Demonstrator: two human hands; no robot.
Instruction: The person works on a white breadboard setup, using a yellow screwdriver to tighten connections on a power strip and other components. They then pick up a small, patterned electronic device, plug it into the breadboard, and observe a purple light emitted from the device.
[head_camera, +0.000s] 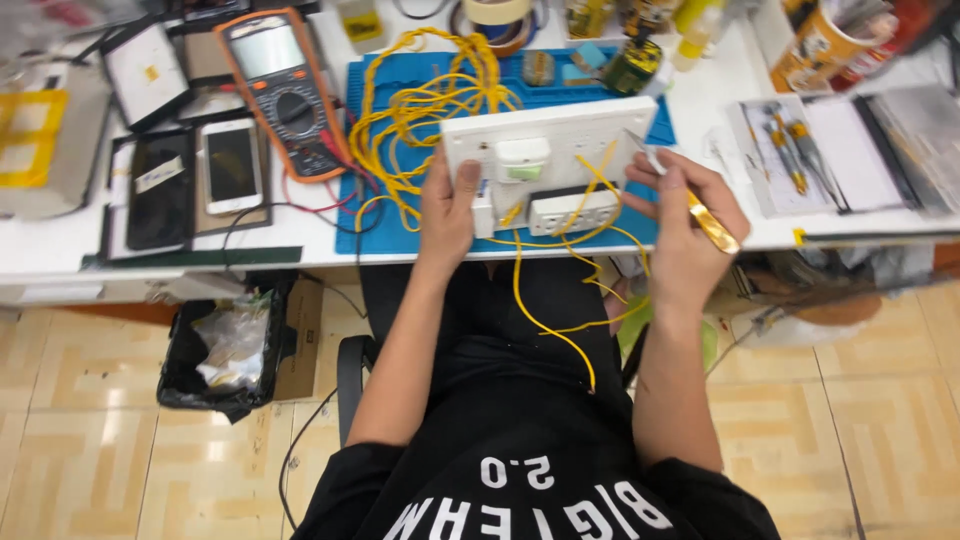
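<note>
A white switch-and-socket panel (560, 140) stands tilted on the blue work mat (400, 230), its back with modules facing me. My left hand (447, 205) grips its left edge, thumb on the plate. My right hand (685, 215) holds a screwdriver with a yellow handle (712, 222), its tip pointing at the panel's right edge. Yellow wires (430, 100) loop out of the panel, coil on the mat and hang down over my lap.
An orange multimeter (280, 90) and two phones (232, 165) lie left of the mat. Tape rolls and bottles stand at the back. A tool set (790, 155) lies right. A black bin with a plastic bag (232, 350) sits on the floor below the table edge.
</note>
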